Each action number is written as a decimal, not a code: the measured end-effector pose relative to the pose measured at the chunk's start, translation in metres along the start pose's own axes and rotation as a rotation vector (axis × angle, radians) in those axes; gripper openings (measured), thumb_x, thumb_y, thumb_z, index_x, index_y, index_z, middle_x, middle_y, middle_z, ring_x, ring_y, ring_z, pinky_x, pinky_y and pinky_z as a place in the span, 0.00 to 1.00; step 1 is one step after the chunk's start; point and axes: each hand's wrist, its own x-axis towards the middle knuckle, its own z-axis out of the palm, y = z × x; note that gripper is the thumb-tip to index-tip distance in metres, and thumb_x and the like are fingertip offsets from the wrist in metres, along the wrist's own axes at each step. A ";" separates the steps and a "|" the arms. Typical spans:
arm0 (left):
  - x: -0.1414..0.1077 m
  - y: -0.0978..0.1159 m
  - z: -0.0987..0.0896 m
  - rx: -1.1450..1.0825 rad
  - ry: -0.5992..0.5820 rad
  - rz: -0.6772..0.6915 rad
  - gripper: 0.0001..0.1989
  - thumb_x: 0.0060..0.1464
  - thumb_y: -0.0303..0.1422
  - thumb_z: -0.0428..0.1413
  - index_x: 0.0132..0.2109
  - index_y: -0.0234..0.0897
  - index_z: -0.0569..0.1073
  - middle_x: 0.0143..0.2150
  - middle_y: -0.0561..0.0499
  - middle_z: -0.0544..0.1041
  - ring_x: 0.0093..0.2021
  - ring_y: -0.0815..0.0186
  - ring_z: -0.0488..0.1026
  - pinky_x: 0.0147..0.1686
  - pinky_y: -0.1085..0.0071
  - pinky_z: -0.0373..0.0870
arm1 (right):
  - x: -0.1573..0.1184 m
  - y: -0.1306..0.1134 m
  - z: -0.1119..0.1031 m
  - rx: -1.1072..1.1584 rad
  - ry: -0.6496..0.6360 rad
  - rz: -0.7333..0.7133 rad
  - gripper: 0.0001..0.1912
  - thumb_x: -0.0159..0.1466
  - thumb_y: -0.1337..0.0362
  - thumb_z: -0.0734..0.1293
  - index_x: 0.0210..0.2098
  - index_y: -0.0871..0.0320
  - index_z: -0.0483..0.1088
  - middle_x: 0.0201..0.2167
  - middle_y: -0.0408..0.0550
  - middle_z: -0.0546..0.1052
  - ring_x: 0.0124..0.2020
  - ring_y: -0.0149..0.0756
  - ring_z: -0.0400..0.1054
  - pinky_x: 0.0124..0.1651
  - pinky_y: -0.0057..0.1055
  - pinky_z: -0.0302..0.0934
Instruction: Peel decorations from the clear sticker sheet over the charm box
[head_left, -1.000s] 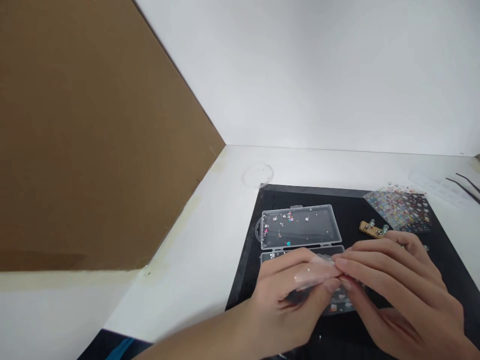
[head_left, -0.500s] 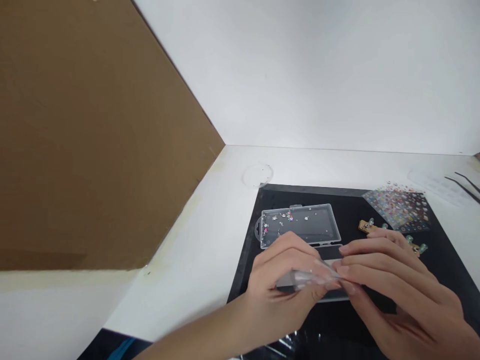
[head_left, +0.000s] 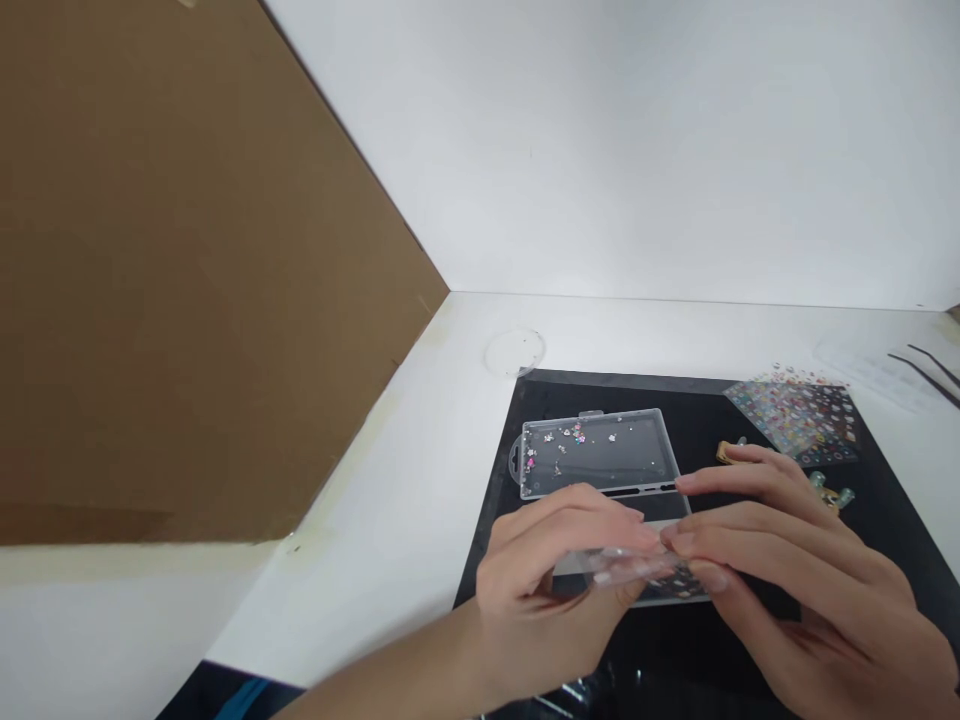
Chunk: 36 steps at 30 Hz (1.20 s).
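My left hand is closed, thumb against fingers, on one side of a clear plastic sleeve. With thumb and fingertips pinched together, my right hand grips the right end of the same sleeve. Small specks of pattern show at its lower edge, too blurred to make out. Just beyond my hands lies an open clear plastic case with several tiny silver and pink charms in it. Its hinged lid half lies partly hidden beneath my hands.
A black mat covers part of the white table. Sheets of colourful gem stickers lie at its upper right. Small gold and green pieces sit beside my right hand. Black tweezers and a clear ring are farther off. A cardboard panel stands left.
My left hand has shifted slightly left, and the sleeve between my hands has tilted, with patterned specks now showing under it. My right fingers have spread a little.
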 end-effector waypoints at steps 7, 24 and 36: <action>0.003 -0.002 -0.001 -0.081 -0.048 -0.042 0.14 0.67 0.18 0.65 0.56 0.34 0.81 0.45 0.47 0.86 0.42 0.69 0.84 0.46 0.79 0.84 | 0.004 0.001 -0.003 0.441 -0.104 0.282 0.05 0.77 0.61 0.70 0.43 0.45 0.78 0.38 0.35 0.86 0.46 0.28 0.83 0.54 0.22 0.77; 0.009 0.000 -0.002 -0.174 -0.045 -0.313 0.30 0.64 0.20 0.67 0.66 0.56 0.79 0.54 0.56 0.86 0.53 0.71 0.85 0.60 0.83 0.78 | -0.003 0.012 0.007 0.773 -0.034 0.712 0.12 0.72 0.47 0.74 0.37 0.44 0.85 0.36 0.43 0.84 0.35 0.33 0.79 0.36 0.25 0.75; 0.019 -0.024 -0.007 -0.290 0.128 -0.540 0.18 0.70 0.30 0.65 0.63 0.44 0.72 0.57 0.47 0.84 0.44 0.65 0.87 0.34 0.85 0.82 | -0.006 0.027 0.020 0.762 0.249 0.859 0.17 0.63 0.42 0.81 0.38 0.48 0.87 0.28 0.47 0.84 0.32 0.35 0.80 0.37 0.28 0.77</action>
